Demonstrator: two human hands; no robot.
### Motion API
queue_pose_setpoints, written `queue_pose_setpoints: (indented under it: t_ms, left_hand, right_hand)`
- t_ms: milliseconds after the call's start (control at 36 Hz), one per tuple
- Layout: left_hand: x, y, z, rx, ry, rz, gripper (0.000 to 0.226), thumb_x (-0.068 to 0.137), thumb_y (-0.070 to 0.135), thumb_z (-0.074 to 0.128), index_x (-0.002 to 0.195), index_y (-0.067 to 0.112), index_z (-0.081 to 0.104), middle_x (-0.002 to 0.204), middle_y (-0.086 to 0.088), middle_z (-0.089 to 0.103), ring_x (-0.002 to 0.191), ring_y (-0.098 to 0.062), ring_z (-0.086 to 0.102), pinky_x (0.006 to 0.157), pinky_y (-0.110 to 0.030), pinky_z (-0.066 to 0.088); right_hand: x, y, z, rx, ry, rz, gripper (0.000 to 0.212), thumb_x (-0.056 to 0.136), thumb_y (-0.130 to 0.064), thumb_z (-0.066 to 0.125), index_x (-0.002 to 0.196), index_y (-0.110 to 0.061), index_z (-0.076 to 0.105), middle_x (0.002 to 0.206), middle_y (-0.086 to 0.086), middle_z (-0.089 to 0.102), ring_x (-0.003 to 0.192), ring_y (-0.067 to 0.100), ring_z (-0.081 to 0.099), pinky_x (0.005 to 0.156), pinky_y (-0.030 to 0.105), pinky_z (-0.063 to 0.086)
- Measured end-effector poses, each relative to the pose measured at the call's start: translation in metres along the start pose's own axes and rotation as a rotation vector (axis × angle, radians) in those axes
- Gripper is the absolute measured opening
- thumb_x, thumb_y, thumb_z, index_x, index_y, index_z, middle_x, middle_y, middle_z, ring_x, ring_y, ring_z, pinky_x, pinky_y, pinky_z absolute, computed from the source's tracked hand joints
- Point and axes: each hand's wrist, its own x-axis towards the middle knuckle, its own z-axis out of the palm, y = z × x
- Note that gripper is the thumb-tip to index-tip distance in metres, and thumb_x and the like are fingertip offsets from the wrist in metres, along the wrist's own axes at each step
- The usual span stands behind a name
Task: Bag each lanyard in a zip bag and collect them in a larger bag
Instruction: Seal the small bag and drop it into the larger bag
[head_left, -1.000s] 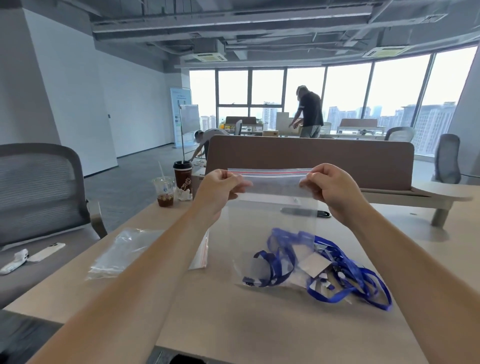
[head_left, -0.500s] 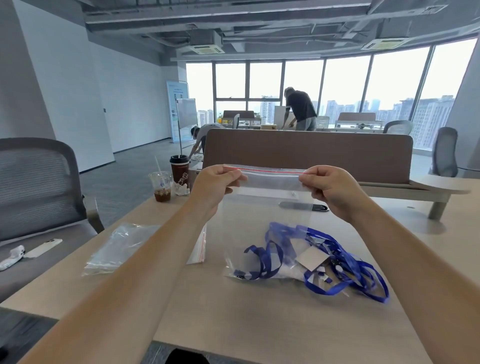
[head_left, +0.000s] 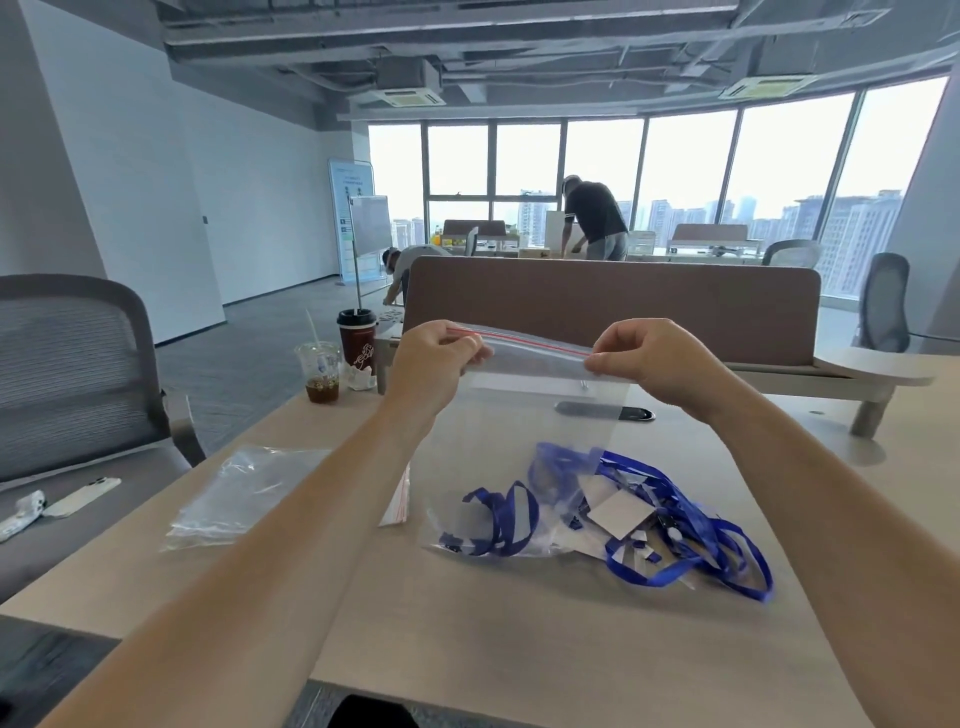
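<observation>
A clear zip bag (head_left: 519, 415) with a red zip strip hangs upright above the wooden table (head_left: 519, 649), its bottom resting on the top. My left hand (head_left: 434, 358) pinches the strip's left end and my right hand (head_left: 647, 358) pinches its right end. A blue lanyard with a white card (head_left: 498, 519) lies in the bottom of the bag. Just right of it, a tangle of blue lanyards (head_left: 691, 525) with white cards lies loose on the table.
A stack of clear zip bags (head_left: 244, 493) lies at the left. Behind it stand a plastic cup (head_left: 319, 371) and a dark coffee cup (head_left: 357, 338). A chair (head_left: 72, 374) with a phone (head_left: 83, 496) is at the left, a brown divider (head_left: 613, 306) behind.
The zip strip now slopes down to the right; my hands still pinch its two ends. The view has shifted a little.
</observation>
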Motion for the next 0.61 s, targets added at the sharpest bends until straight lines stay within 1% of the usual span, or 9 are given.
queue_pose_setpoints:
  t_ms: [83, 111, 194, 278, 333, 389, 444, 528, 611]
  left_hand:
    - [-0.005, 0.002, 0.002, 0.007, -0.028, 0.026, 0.009, 0.094, 0.011, 0.063, 0.090, 0.011, 0.071, 0.083, 0.003, 0.076, 0.073, -0.001, 0.068, 0.071, -0.019, 0.052]
    - [-0.006, 0.002, 0.003, 0.014, -0.039, 0.038, 0.008, 0.094, 0.012, 0.064, 0.089, 0.013, 0.070, 0.083, 0.003, 0.076, 0.073, -0.001, 0.068, 0.071, -0.020, 0.051]
    - [-0.009, 0.004, 0.007, 0.034, -0.056, 0.073, 0.012, 0.091, 0.014, 0.068, 0.081, 0.020, 0.069, 0.084, 0.001, 0.076, 0.082, -0.013, 0.069, 0.075, -0.027, 0.053]
    - [-0.010, 0.006, 0.010, 0.012, -0.050, 0.085, 0.012, 0.088, 0.013, 0.071, 0.078, 0.020, 0.070, 0.084, -0.002, 0.076, 0.076, -0.012, 0.065, 0.073, -0.028, 0.052]
    - [-0.011, 0.008, 0.010, 0.016, -0.045, 0.087, 0.008, 0.087, 0.014, 0.073, 0.081, 0.019, 0.072, 0.086, -0.004, 0.075, 0.072, -0.007, 0.062, 0.072, -0.027, 0.051]
    - [-0.012, 0.008, 0.011, 0.022, -0.047, 0.092, 0.007, 0.087, 0.015, 0.073, 0.082, 0.020, 0.073, 0.084, -0.001, 0.074, 0.070, -0.004, 0.061, 0.073, -0.027, 0.050]
    - [-0.012, 0.008, 0.010, 0.018, -0.050, 0.092, 0.011, 0.087, 0.016, 0.073, 0.080, 0.024, 0.073, 0.079, 0.004, 0.072, 0.067, 0.000, 0.060, 0.072, -0.026, 0.049]
    - [-0.011, 0.007, 0.009, 0.039, -0.044, 0.095, 0.018, 0.088, 0.018, 0.073, 0.075, 0.030, 0.071, 0.075, 0.010, 0.070, 0.065, 0.004, 0.059, 0.069, -0.020, 0.047]
    - [-0.012, 0.006, 0.008, 0.074, -0.034, 0.101, 0.011, 0.088, 0.018, 0.073, 0.080, 0.026, 0.073, 0.078, 0.009, 0.071, 0.068, 0.005, 0.061, 0.064, -0.012, 0.044]
  right_hand:
    - [0.003, -0.012, 0.001, -0.124, -0.021, -0.044, 0.014, 0.085, -0.032, 0.077, 0.091, -0.020, 0.075, 0.087, -0.007, 0.072, 0.082, 0.010, 0.065, 0.069, 0.021, 0.045]
    - [0.005, -0.016, 0.003, -0.138, -0.036, -0.056, 0.014, 0.086, -0.033, 0.076, 0.094, -0.022, 0.075, 0.089, -0.009, 0.072, 0.083, 0.008, 0.065, 0.070, 0.020, 0.044]
    - [0.009, -0.031, 0.013, -0.167, -0.067, -0.106, 0.016, 0.087, -0.032, 0.075, 0.101, -0.023, 0.075, 0.092, -0.011, 0.072, 0.085, 0.006, 0.064, 0.077, 0.023, 0.043]
    - [0.016, -0.044, 0.025, -0.199, -0.060, -0.138, 0.014, 0.087, -0.031, 0.075, 0.097, -0.021, 0.075, 0.088, -0.008, 0.071, 0.080, 0.010, 0.062, 0.076, 0.025, 0.044]
    - [0.020, -0.051, 0.032, -0.221, -0.063, -0.153, 0.009, 0.087, -0.029, 0.074, 0.088, -0.021, 0.074, 0.081, -0.007, 0.068, 0.072, 0.010, 0.058, 0.070, 0.026, 0.043]
    - [0.022, -0.056, 0.038, -0.232, -0.053, -0.168, 0.006, 0.087, -0.025, 0.073, 0.083, -0.021, 0.072, 0.077, -0.007, 0.066, 0.068, 0.010, 0.055, 0.065, 0.026, 0.043]
    - [0.024, -0.059, 0.041, -0.240, -0.039, -0.179, 0.006, 0.086, -0.020, 0.070, 0.081, -0.021, 0.073, 0.076, -0.006, 0.067, 0.067, 0.011, 0.055, 0.066, 0.027, 0.045]
    - [0.025, -0.062, 0.045, -0.230, -0.042, -0.172, 0.008, 0.085, -0.017, 0.068, 0.080, -0.020, 0.073, 0.074, -0.007, 0.065, 0.067, 0.011, 0.056, 0.066, 0.029, 0.048]
    - [0.026, -0.061, 0.048, -0.225, -0.059, -0.162, 0.009, 0.086, -0.019, 0.068, 0.079, -0.021, 0.073, 0.074, -0.005, 0.067, 0.070, 0.015, 0.060, 0.067, 0.030, 0.050]
